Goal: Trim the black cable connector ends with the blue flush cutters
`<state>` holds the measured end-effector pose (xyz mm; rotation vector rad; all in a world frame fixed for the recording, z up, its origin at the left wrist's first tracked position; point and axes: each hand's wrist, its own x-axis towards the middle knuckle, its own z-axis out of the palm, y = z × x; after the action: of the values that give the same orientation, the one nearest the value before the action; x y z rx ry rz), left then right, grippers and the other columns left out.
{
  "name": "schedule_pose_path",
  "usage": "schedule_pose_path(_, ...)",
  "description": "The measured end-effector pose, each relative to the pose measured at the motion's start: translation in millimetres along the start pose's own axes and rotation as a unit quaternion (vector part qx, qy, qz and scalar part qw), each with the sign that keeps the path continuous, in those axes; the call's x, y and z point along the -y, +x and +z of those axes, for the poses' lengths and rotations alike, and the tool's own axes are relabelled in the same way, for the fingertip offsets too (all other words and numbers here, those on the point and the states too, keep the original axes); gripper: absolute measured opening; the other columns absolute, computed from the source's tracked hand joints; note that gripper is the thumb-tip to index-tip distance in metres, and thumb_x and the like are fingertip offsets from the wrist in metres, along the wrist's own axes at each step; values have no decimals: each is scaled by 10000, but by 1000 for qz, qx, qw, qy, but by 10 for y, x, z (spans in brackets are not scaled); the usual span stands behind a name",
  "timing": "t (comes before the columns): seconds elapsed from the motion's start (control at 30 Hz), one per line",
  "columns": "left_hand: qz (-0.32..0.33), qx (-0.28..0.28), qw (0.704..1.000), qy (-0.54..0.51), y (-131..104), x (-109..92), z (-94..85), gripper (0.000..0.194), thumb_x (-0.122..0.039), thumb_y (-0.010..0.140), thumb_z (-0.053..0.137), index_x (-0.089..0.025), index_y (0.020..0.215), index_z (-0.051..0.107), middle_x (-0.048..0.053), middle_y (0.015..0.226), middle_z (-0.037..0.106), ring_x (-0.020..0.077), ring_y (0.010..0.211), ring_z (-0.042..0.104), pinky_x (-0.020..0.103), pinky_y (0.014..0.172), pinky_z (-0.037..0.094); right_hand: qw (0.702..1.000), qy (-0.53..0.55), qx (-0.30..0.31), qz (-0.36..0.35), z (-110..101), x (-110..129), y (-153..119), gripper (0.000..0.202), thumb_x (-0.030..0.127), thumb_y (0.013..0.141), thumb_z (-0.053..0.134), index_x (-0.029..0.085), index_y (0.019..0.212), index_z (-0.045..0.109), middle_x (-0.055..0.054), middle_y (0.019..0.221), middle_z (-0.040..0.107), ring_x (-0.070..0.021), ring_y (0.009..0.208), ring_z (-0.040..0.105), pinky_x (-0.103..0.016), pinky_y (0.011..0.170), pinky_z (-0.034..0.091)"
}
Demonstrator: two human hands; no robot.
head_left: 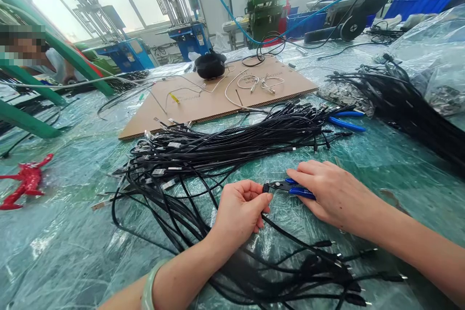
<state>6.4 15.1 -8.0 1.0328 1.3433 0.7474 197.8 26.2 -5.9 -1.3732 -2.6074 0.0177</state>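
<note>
My left hand (243, 206) pinches a black cable near its dark end piece (266, 188). Blue-handled cutters (302, 192) are in my right hand (321, 193), their jaws at that end piece. A large bundle of black cables (232, 143) lies across the table beyond both hands, with metal plugs showing at its left end. More black cables (301, 276) spread below my hands, their plug tips pointing right. A second blue-handled tool (347, 123) lies at the bundle's right end, its head hidden under the cables.
Behind the bundle lies a cardboard sheet (214, 94) with white cables and a black round object (209, 65). Another black cable heap (410, 101) is at right, a red object (26, 181) at left. A person (54, 63) sits at the far left.
</note>
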Motion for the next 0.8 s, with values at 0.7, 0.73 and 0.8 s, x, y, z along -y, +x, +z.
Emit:
schedule_pose_path(0.7,0,-3,1000,-3,-8,7,8,122,-246,684,652,-151,689,575,-22,506,594,49,298,424,133,267,322,1000,4,14,16,15,-54,2,207,166,752,579,174,948,647,-68,854,635,-237,734,597,-359,622,458)
schedule_pose_path(0.73,0,-3,1000,-3,-6,8,7,123,-246,684,652,-152,686,574,-23,504,594,49,297,424,133,267,320,1000,4,9,11,13,-52,3,215,165,746,583,173,951,646,-71,862,635,-241,745,596,-363,626,460)
schedule_pose_path(0.8,0,-2,1000,-2,-1,12,5,125,-248,685,652,-151,685,574,-24,504,594,48,298,425,131,267,321,1000,6,2,4,6,-41,5,229,155,728,590,167,951,646,-77,872,635,-247,763,594,-370,636,464)
